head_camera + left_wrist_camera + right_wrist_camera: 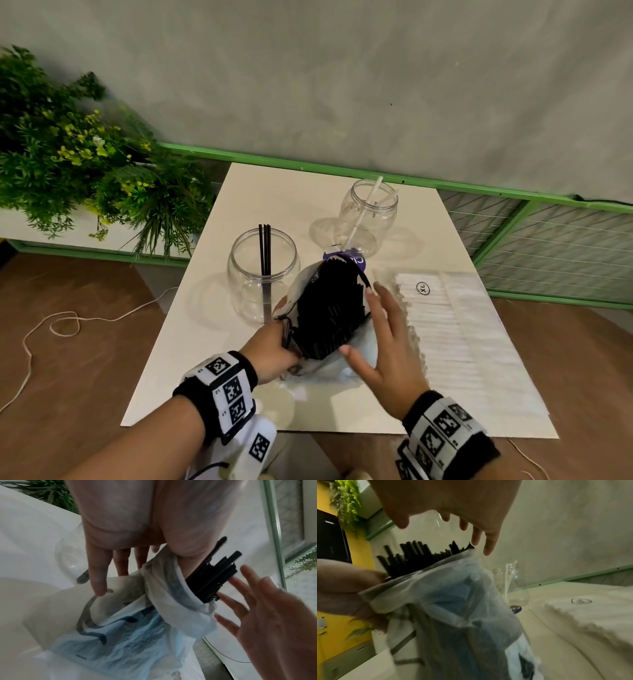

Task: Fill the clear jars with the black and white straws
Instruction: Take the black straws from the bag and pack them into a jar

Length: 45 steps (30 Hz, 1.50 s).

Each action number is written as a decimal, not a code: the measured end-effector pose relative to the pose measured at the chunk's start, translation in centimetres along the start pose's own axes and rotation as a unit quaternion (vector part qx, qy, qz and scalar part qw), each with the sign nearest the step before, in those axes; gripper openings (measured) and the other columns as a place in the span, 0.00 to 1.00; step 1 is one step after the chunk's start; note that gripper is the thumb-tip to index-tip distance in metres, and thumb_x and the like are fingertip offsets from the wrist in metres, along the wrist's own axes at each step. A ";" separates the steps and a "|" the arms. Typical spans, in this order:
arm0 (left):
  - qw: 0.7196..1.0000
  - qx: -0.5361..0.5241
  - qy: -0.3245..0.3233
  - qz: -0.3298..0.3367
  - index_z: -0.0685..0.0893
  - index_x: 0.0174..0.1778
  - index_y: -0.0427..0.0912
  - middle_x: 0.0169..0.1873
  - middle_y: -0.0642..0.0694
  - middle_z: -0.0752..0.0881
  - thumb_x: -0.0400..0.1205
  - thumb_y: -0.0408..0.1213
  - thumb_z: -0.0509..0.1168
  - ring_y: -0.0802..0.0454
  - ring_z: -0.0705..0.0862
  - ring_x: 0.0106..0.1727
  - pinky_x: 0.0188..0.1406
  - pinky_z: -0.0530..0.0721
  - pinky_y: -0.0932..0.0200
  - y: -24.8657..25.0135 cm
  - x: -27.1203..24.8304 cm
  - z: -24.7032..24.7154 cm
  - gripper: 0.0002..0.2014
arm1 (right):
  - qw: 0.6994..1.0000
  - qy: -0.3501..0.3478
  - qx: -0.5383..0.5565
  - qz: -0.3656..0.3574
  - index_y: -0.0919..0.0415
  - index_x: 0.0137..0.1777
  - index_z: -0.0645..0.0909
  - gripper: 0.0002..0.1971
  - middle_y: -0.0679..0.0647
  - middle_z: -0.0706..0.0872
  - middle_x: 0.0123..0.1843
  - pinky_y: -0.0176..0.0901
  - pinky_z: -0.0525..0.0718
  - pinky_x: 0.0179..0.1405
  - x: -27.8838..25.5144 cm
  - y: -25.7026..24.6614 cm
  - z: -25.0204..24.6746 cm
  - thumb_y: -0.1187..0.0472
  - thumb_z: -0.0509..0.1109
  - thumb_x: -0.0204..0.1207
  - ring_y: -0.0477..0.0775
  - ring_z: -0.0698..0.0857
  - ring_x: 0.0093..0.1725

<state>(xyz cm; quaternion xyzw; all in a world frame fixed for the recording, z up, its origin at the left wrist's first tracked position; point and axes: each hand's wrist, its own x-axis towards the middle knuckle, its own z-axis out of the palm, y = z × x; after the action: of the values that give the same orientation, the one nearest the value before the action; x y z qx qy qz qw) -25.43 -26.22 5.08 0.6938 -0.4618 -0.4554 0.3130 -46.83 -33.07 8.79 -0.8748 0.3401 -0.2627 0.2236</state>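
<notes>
An indoor staged work area is suggested: a white board is laid on a brown bench, backed by a grey wall, green mesh railing and leafy plants far left.

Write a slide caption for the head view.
Left hand holds the bag of black straws while the open right hand reaches toward it.

Soft, even light; head view sharp but edge-warped, wrist views dim and motion-blurred.
</notes>
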 end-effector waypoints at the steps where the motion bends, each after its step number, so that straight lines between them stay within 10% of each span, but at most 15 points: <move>1: 1.000 0.007 0.000 0.012 0.84 0.54 0.51 0.45 0.50 0.90 0.67 0.36 0.70 0.53 0.88 0.49 0.52 0.87 0.44 0.0 0.1 0.1 0.19 | 1.000 -0.010 0.002 0.009 0.43 0.84 0.46 0.45 0.45 0.47 0.85 0.43 0.57 0.79 -0.3 -0.2 0.6 0.31 0.62 0.72 0.45 0.50 0.84; 4: 0.999 -0.002 0.004 0.039 0.85 0.52 0.49 0.43 0.50 0.90 0.67 0.31 0.71 0.54 0.88 0.48 0.51 0.87 0.46 0.9 0.0 0.2 0.17 | 0.999 -0.001 0.005 0.051 0.42 0.83 0.43 0.55 0.47 0.46 0.84 0.44 0.60 0.79 -0.2 -0.4 2.3 0.29 0.71 0.62 0.49 0.50 0.84; 8: 0.996 -0.061 0.004 0.071 0.82 0.53 0.48 0.43 0.57 0.88 0.68 0.18 0.68 0.74 0.84 0.44 0.45 0.80 0.74 2.1 -0.4 0.8 0.23 | 0.993 0.011 0.025 0.116 0.46 0.83 0.41 0.65 0.51 0.50 0.82 0.45 0.62 0.78 0.5 -0.6 3.6 0.33 0.79 0.52 0.54 0.56 0.82; 12: 0.989 -0.148 -0.003 0.013 0.85 0.51 0.42 0.41 0.48 0.90 0.69 0.21 0.67 0.54 0.88 0.46 0.52 0.87 0.55 1.9 0.1 1.4 0.17 | 0.984 0.047 0.081 0.151 0.34 0.79 0.38 0.64 0.48 0.61 0.76 0.43 0.67 0.73 0.5 -0.1 3.9 0.51 0.85 0.55 0.54 0.66 0.76; 16: 0.928 -0.362 0.018 -0.083 0.81 0.44 0.38 0.33 0.42 0.83 0.74 0.26 0.64 0.55 0.83 0.28 0.37 0.80 0.59 3.4 0.4 1.8 0.06 | 0.971 0.099 0.160 0.146 0.22 0.75 0.37 0.63 0.47 0.72 0.70 0.43 0.76 0.68 0.5 0.8 2.6 0.58 0.83 0.58 0.49 0.75 0.69; 25: 0.853 -0.507 0.038 -0.121 0.82 0.65 0.45 0.59 0.42 0.87 0.82 0.53 0.60 0.45 0.83 0.63 0.72 0.74 0.44 4.0 0.8 1.9 0.21 | 0.971 0.054 0.157 0.173 0.45 0.78 0.54 0.52 0.45 0.67 0.67 0.07 0.59 0.55 -0.1 2.2 1.4 0.69 0.82 0.61 0.11 0.61 0.61; 31: 0.907 -0.376 0.078 -0.175 0.80 0.57 0.39 0.40 0.41 0.85 0.85 0.35 0.57 0.45 0.85 0.40 0.36 0.83 0.52 3.6 1.3 1.8 0.09 | 0.975 0.036 0.142 0.168 0.45 0.77 0.60 0.46 0.46 0.67 0.71 0.17 0.61 0.67 -0.2 2.4 1.1 0.68 0.79 0.62 0.23 0.65 0.66; 37: 0.990 -0.003 0.135 -0.031 0.56 0.81 0.50 0.69 0.43 0.75 0.77 0.35 0.67 0.42 0.80 0.62 0.65 0.78 0.50 3.3 0.2 0.4 0.38 | 0.975 0.023 0.142 0.169 0.40 0.73 0.58 0.45 0.44 0.65 0.71 0.37 0.68 0.73 0.2 2.4 0.9 0.69 0.75 0.61 0.41 0.68 0.69; 42: 0.878 0.265 0.261 0.301 0.77 0.69 0.53 0.73 0.43 0.70 0.72 0.30 0.62 0.43 0.69 0.71 0.71 0.71 0.48 5.8 -1.9 -0.8 0.28 | 0.978 0.015 0.122 0.169 0.52 0.78 0.62 0.46 0.44 0.65 0.70 0.44 0.69 0.75 0.7 2.8 0.7 0.73 0.76 0.61 0.45 0.69 0.69; 45: 0.879 0.351 0.173 0.271 0.80 0.62 0.58 0.74 0.48 0.70 0.74 0.35 0.56 0.44 0.74 0.70 0.65 0.76 0.47 6.9 -0.3 -0.4 0.22 | 0.979 0.008 0.126 0.162 0.50 0.78 0.61 0.44 0.44 0.64 0.69 0.46 0.69 0.75 1.0 2.4 0.7 0.71 0.75 0.62 0.45 0.69 0.69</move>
<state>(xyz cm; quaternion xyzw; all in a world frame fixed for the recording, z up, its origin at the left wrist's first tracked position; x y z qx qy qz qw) -27.55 -28.55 11.30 0.6738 -0.6998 -0.0333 0.2347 -46.96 -35.21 7.21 -0.7707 0.4436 -0.2709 0.3685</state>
